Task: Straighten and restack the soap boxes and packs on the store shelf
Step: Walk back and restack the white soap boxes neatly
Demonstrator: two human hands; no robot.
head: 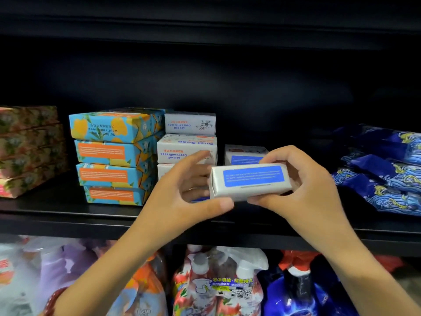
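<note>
Head view: a white soap box (pixel 250 181) is being held just before the shelf (pixel 68 210), long axis running left to right. It is being gripped at its right end by the right hand (pixel 305 188) and cupped at its left end by the left hand (pixel 180 195), thumb beneath. The stack of white boxes (pixel 186 147) is lying behind and leftward, nearer the left hand, while a single white box (pixel 243 156) is sitting directly behind.

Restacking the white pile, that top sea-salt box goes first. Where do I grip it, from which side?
Pinch the top sea-salt box across front and back faces, from above: it lies flat, space above, blue-and-orange stack crowding its left end.
</note>
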